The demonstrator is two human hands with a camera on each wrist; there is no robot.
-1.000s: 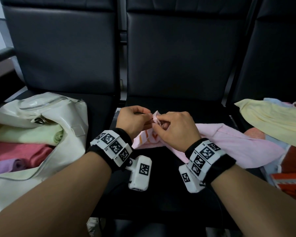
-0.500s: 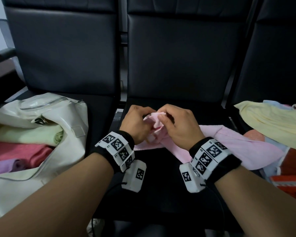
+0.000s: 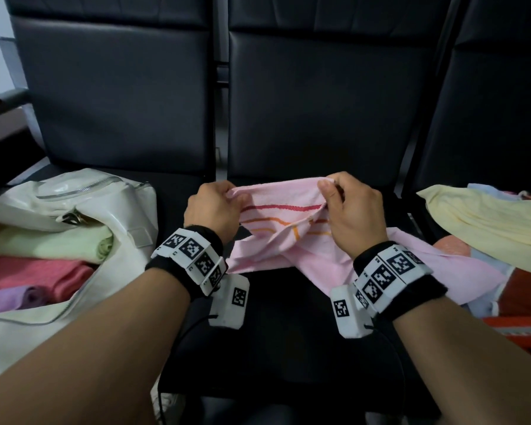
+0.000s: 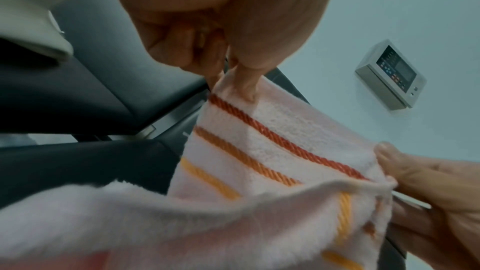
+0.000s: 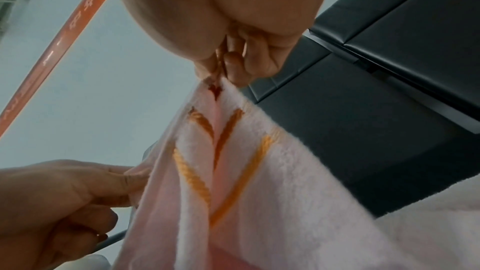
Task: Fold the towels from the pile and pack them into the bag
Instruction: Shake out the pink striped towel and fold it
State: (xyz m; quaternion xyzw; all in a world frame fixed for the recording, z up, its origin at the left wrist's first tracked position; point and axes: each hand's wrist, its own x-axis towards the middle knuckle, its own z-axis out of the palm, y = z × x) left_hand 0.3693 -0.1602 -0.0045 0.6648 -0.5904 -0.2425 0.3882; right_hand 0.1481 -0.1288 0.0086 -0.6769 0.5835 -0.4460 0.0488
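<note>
A pink towel (image 3: 276,197) with red, orange and yellow stripes is stretched between my two hands above the middle black seat. My left hand (image 3: 218,207) pinches its left corner; my right hand (image 3: 344,204) pinches the right corner. The rest of the towel trails down onto the seat toward the right. In the left wrist view the left fingers (image 4: 241,81) pinch the towel (image 4: 272,147) at its edge by the red stripe. The right wrist view shows my right fingers (image 5: 233,69) pinching a creased corner of the towel (image 5: 233,171). The cream bag (image 3: 83,210) lies open on the left seat.
Inside the bag lie folded towels: green (image 3: 49,243), coral (image 3: 34,271) and purple (image 3: 10,299). The pile on the right seat has a yellow towel (image 3: 488,222) on top, with blue and orange-red cloth under it. Black seat backs (image 3: 319,96) rise behind.
My hands were close together working at one corner; they have moved apart, spreading the striped edge of the pink towel between them and lifting it slightly.
</note>
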